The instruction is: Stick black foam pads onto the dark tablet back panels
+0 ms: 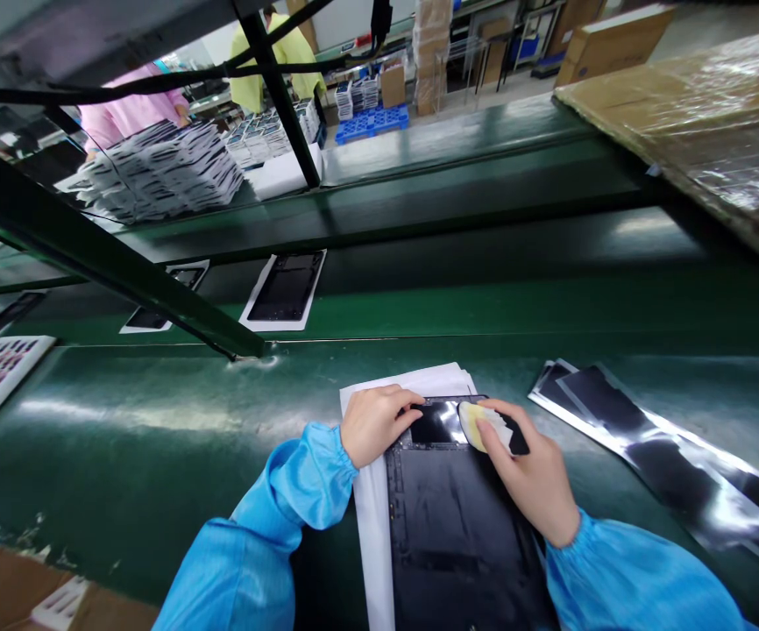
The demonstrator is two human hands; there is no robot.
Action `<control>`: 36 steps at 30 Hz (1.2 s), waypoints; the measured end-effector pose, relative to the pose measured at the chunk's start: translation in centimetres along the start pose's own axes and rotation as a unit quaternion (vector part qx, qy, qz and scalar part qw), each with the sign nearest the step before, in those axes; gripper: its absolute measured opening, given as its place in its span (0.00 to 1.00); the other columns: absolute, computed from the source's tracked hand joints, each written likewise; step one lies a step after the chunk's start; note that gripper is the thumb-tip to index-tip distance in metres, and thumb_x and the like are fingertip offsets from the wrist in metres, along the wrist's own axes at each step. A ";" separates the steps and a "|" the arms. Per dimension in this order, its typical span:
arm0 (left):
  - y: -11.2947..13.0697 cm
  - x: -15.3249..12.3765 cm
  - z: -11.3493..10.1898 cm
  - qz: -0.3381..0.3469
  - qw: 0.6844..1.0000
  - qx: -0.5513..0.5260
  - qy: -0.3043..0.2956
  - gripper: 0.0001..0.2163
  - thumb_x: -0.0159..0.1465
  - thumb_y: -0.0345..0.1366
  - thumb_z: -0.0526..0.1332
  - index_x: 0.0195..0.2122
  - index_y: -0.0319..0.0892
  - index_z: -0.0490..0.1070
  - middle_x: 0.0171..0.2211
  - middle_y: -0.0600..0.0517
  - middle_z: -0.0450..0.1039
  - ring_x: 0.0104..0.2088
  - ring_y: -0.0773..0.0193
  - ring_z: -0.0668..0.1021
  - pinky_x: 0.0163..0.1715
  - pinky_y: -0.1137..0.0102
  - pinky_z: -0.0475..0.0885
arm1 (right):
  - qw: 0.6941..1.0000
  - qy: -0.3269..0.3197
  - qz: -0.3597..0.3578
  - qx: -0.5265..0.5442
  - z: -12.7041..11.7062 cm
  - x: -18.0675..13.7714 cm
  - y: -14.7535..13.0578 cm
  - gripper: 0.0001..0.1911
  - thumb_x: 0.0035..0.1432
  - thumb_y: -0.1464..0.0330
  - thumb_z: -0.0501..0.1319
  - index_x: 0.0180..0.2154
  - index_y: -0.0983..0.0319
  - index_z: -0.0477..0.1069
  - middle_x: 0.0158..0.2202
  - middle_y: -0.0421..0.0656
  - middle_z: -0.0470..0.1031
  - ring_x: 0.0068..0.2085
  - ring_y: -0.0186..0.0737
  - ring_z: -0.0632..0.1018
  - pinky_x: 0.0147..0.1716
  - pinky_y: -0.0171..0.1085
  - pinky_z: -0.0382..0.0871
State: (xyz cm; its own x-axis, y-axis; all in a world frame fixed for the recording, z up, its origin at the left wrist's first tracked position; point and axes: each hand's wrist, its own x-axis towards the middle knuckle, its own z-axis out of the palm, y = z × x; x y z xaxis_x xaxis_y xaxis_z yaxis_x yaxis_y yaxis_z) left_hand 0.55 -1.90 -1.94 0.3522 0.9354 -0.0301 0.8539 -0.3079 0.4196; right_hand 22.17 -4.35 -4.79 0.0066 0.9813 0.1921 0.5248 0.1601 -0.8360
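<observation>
A black tablet back panel (pixel 464 535) lies on white paper sheets (pixel 372 535) in front of me. Across its upper end sits a glossy strip of black film (pixel 437 424). My left hand (pixel 378 422) is at the left end of that strip, thumb and forefinger close together on its edge. My right hand (pixel 532 464) grips a worn, yellowish-white sponge pad (pixel 478 427) between thumb and fingers, resting on the right part of the strip. The fingertips behind the pad are partly hidden.
More film strips (pixel 656 447) lie at right. Another black panel (pixel 287 287) on paper rests on the green conveyor (pixel 458 302) ahead. A slanted green post (pixel 123 263) stands at left, near a white tray (pixel 4 377). Co-workers (pixel 126 105) stand beyond stacked panels (pixel 162 171).
</observation>
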 end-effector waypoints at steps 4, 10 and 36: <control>0.2 -0.3 0.3 0.054 0.995 0.088 0.012 0.09 0.66 0.38 0.58 0.46 0.48 0.73 0.35 0.55 0.78 0.34 0.65 0.78 0.32 0.73 0.70 | 1.000 -0.001 0.000 -0.002 0.0 0.0 0.0 0.11 0.59 0.59 0.56 0.40 0.57 0.71 0.36 0.41 0.81 0.28 0.36 0.80 0.26 0.31 0.72; 0.6 -0.6 -0.4 0.081 0.968 0.237 0.032 0.11 0.66 0.41 0.58 0.47 0.44 0.69 0.35 0.51 0.74 0.37 0.61 0.74 0.27 0.71 0.68 | 1.000 -0.006 0.006 0.002 -0.1 0.0 0.1 0.12 0.59 0.59 0.56 0.40 0.58 0.71 0.35 0.40 0.81 0.25 0.35 0.78 0.27 0.32 0.73; 1.9 -2.7 -2.0 0.177 0.953 0.220 -0.106 0.07 0.66 0.34 0.58 0.42 0.46 0.76 0.47 0.53 0.77 0.40 0.63 0.77 0.35 0.69 0.68 | 0.977 -0.007 -0.083 -0.198 0.7 0.6 -1.4 0.15 0.63 0.60 0.50 0.42 0.59 0.72 0.22 0.39 0.78 0.16 0.36 0.74 0.17 0.32 0.61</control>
State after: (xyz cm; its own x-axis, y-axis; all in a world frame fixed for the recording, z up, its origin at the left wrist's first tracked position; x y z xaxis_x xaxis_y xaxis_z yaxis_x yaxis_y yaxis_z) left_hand 0.46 -4.67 0.76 0.6776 0.7177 -0.1605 0.7289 -0.6844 0.0170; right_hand 20.87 -3.90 -3.82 -0.1168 0.9469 0.2996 0.8052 0.2669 -0.5295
